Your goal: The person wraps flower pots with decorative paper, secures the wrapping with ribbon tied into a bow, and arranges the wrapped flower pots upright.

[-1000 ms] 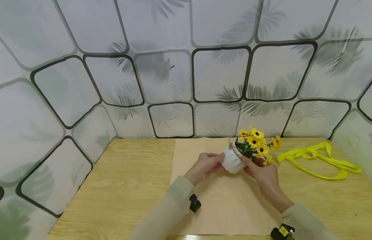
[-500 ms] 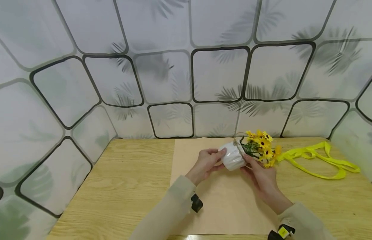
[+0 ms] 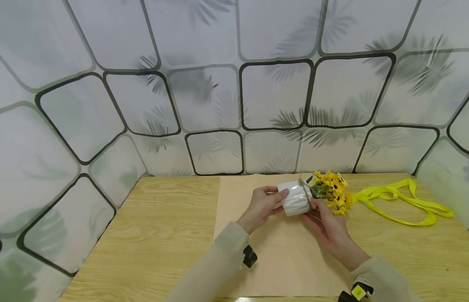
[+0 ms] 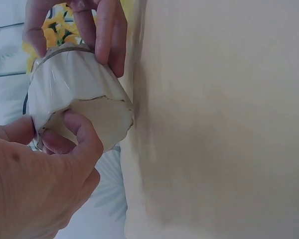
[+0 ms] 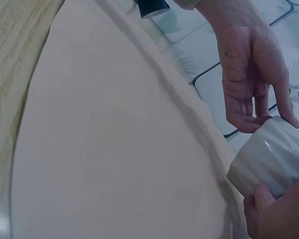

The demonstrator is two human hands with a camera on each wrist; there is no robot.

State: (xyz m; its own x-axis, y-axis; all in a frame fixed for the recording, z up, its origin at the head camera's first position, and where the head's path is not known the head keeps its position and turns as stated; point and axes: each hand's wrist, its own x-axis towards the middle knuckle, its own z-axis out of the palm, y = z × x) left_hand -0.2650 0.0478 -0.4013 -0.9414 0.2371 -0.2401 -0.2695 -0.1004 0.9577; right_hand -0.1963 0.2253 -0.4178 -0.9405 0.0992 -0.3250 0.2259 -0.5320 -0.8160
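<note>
Both hands hold a white ribbed flower pot tipped on its side above the brown paper. Yellow flowers with dark centres stick out of its mouth to the right. Twine runs round the pot near the mouth. My left hand pinches the base end between thumb and fingers. In the left wrist view its fingers press the rim of the pale underside. At the mouth end, my right hand grips the pot, thumb on its side. The right wrist view shows the right hand partly cut off.
A large sheet of brown paper lies under the hands on the wooden table. To the right is a loose yellow ribbon. A patterned curtain stands behind and along the sides.
The pot has turned from a slant to nearly level, its flowers swinging down and its base rising. Both hands keep hold of it throughout.
</note>
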